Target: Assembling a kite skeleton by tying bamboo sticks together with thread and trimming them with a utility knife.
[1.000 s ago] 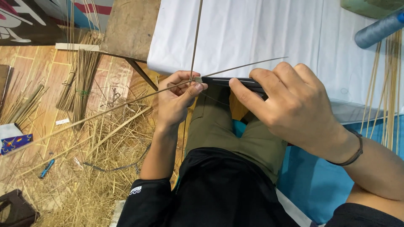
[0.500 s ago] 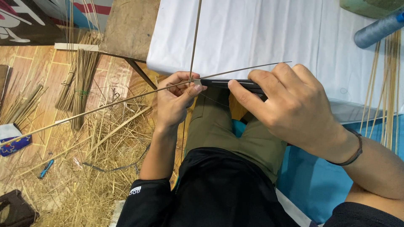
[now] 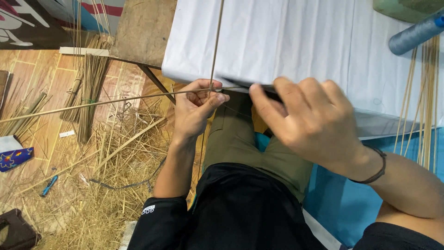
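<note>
The left hand (image 3: 196, 109) pinches a thin bamboo sliver (image 3: 115, 100) between thumb and forefinger, just above the person's knee. The right hand (image 3: 307, 122) is closed around a dark knife (image 3: 240, 85) whose edge meets the sliver at that pinch. The sliver runs far out to the left over the floor; it looks light, springy and easily snapped, best held close to the blade. A second upright strip (image 3: 215, 44) crosses the white-covered counter (image 3: 296, 41). Shavings (image 3: 115, 185) litter the floor.

Black short-sleeved top (image 3: 240, 213) with 1 small white marking on the left sleeve hem (image 3: 149, 209). Olive-green trousers (image 3: 240, 139). Thin dark cord bracelet (image 3: 377, 169) encircles the right wrist.
</note>
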